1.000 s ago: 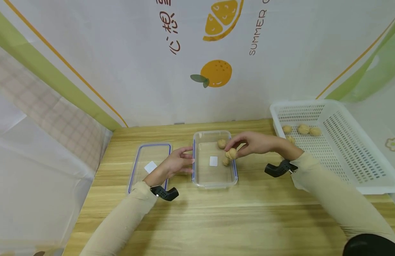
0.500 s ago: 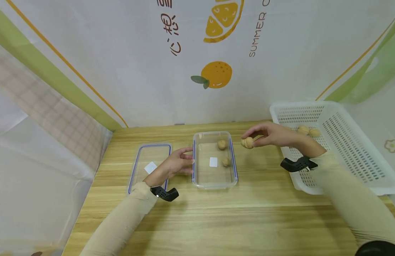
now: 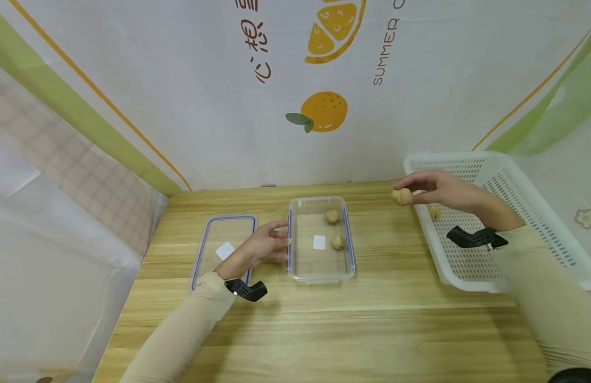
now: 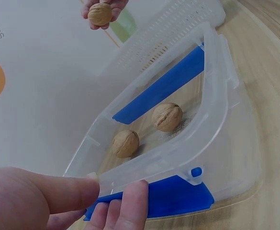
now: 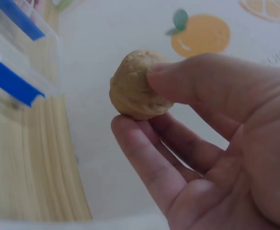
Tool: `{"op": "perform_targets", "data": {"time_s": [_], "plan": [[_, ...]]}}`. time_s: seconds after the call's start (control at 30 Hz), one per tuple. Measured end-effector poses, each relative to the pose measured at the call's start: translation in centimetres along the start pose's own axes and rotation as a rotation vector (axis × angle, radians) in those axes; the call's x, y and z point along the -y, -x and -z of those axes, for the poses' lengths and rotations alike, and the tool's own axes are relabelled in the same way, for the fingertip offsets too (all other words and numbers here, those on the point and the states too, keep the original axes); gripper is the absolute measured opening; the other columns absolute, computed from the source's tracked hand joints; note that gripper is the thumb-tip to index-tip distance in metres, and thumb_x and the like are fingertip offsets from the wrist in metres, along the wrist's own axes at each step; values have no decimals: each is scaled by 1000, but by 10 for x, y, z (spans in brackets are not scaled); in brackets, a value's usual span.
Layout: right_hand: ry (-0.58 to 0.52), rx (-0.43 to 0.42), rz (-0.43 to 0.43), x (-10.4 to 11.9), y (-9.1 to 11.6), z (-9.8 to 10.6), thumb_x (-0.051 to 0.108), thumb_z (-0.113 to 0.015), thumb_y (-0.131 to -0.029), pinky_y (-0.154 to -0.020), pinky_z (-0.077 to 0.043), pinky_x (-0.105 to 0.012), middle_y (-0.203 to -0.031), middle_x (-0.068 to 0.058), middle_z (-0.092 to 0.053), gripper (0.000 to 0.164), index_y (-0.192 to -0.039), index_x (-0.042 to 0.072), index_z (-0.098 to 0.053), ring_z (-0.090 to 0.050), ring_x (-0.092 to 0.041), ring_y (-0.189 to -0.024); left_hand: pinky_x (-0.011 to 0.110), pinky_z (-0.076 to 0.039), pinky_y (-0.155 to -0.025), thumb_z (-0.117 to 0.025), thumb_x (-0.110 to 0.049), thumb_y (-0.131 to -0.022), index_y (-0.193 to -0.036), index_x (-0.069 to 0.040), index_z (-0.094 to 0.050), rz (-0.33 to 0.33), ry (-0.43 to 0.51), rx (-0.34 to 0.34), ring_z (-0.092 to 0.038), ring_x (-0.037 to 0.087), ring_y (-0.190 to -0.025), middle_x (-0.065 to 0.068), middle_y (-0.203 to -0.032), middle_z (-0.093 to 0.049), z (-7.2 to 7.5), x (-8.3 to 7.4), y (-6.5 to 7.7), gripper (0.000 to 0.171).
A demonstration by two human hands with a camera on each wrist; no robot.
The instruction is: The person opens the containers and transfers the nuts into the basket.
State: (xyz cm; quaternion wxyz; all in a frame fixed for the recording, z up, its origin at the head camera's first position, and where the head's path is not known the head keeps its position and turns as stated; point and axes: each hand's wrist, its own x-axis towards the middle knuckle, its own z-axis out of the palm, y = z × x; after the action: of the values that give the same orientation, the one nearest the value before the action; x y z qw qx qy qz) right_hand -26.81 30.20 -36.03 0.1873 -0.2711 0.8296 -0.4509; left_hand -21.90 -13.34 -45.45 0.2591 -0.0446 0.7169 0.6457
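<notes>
My right hand (image 3: 443, 190) pinches a walnut (image 3: 401, 197) between thumb and fingers, at the left rim of the white basket (image 3: 448, 279). In the right wrist view the thumb presses on the nut, with fingertips beneath. My left hand (image 3: 264, 244) touches the left side of a clear plastic container (image 3: 321, 277), its fingertips on the blue latch strip (image 4: 178, 196). Two walnuts lie inside the lidless container, one walnut (image 3: 331, 216) toward the back and another walnut (image 3: 338, 242) nearer me. A single walnut (image 3: 434, 211) shows in the basket; my right hand and forearm cover part of it.
The container's clear lid (image 3: 214, 234), edged in blue, lies flat on the wooden table (image 3: 324, 330), partly under my left hand and wrist. A white curtain (image 3: 190, 122) with fruit prints hangs behind the table. The basket's raised rim stands at the right.
From above the container, my right hand has moved right and back to the basket's edge, still holding the walnut. The left hand and container stay in place.
</notes>
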Motion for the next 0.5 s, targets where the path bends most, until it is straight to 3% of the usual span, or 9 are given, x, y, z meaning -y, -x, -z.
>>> {"op": "perform_targets", "data": {"time_s": [0.13, 0.3, 0.5], "plan": [[17, -44, -24, -10, 8, 9, 7, -62, -102, -90, -53, -16, -137, 0, -62, 34, -136, 4, -62, -58, -3, -115, 37, -66, -81, -56, 9, -100, -156, -3, -36, -7, 10, 5, -59, 23, -98, 18, -122, -50, -1, 0, 1, 60], [9, -80, -57, -21, 15, 18, 6, -62, -102, -89, -52, -14, -131, 8, -63, 38, -139, 1, -59, -57, -1, -115, 35, -66, -80, -57, 8, -99, -155, 0, -36, -31, 12, 21, -61, 22, -96, 19, -120, -51, -1, 0, 2, 60], [25, -123, -88, -38, 23, 25, 6, -63, -101, -88, -51, -10, -132, 14, -61, 38, -139, 0, -60, -55, 3, -114, 38, -66, -82, -56, 8, -100, -156, -2, -35, -10, 7, 9, -60, 22, -97, 20, -123, -50, 0, 2, -2, 61]]}}
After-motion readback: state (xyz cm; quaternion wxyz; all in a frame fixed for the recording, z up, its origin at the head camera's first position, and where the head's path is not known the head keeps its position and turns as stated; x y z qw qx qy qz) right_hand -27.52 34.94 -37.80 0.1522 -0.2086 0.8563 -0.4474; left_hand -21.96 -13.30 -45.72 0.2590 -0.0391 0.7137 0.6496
